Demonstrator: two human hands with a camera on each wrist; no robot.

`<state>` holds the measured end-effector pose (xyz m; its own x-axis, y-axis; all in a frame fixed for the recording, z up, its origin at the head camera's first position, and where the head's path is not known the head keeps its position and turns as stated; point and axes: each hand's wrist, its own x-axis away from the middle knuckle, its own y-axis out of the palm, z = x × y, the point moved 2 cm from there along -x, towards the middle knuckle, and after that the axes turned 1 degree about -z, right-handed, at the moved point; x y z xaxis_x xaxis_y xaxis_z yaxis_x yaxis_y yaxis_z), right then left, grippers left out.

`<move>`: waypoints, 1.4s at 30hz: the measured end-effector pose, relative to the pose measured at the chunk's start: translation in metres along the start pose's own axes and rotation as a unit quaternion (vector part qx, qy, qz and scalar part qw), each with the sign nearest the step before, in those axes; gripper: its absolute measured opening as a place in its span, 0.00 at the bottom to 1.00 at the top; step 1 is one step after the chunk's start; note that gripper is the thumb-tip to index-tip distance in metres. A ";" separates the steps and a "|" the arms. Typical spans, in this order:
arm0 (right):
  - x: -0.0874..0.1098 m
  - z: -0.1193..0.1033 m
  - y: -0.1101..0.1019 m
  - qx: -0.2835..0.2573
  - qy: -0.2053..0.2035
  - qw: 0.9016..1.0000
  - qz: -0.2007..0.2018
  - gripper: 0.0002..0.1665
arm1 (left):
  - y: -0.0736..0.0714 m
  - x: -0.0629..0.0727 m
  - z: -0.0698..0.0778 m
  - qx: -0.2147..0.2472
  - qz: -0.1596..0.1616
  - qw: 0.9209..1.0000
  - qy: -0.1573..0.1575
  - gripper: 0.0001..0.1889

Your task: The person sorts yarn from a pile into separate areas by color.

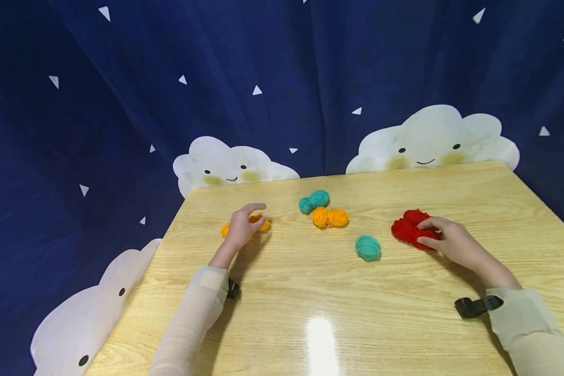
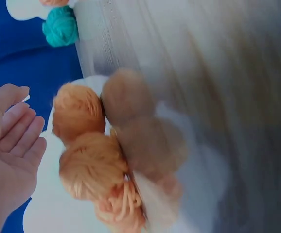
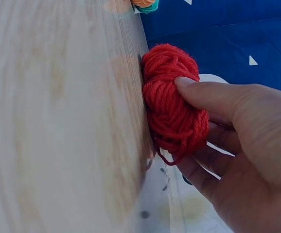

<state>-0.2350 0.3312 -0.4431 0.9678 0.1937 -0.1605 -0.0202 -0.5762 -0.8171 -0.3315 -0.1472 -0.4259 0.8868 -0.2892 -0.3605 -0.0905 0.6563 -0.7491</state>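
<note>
Over the left part of the table, my left hand (image 1: 243, 228) hovers around an orange yarn skein (image 1: 265, 225), partly hiding it. The left wrist view has a gap between the loosely curved fingers and this skein (image 2: 92, 165). On the right, my right hand (image 1: 457, 244) holds a bundle of red yarn (image 1: 407, 230). Its thumb presses on the strands and the other fingers go behind the yarn (image 3: 172, 111), as the right wrist view shows. A loose red strand hangs from the bundle's lower end.
Between the hands lie a teal skein (image 1: 314, 201), an orange skein (image 1: 330, 217) close in front of it, and a round teal ball (image 1: 368, 248) nearer me. A dark blue curtain (image 1: 286, 78) with white clouds borders the wooden table (image 1: 282, 292).
</note>
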 end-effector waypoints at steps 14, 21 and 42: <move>0.001 0.001 0.000 -0.007 0.000 1.000 -0.002 0.20 | 0.028 -0.011 0.028 0.034 -0.014 0.998 0.044 0.20; 0.002 0.000 -0.001 -0.007 0.004 1.000 -0.003 0.20 | 0.044 -0.019 0.043 0.035 -0.038 0.996 0.066 0.21; 0.002 -0.003 -0.002 0.002 -0.010 1.000 0.018 0.16 | 0.081 -0.038 0.078 0.021 -0.146 0.985 0.091 0.24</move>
<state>-0.2320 0.3303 -0.4402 0.9615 0.1883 -0.2002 -0.0558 -0.5793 -0.8132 -0.3375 -0.0290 -0.4294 0.7764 -0.5869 -0.2297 0.1787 0.5544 -0.8128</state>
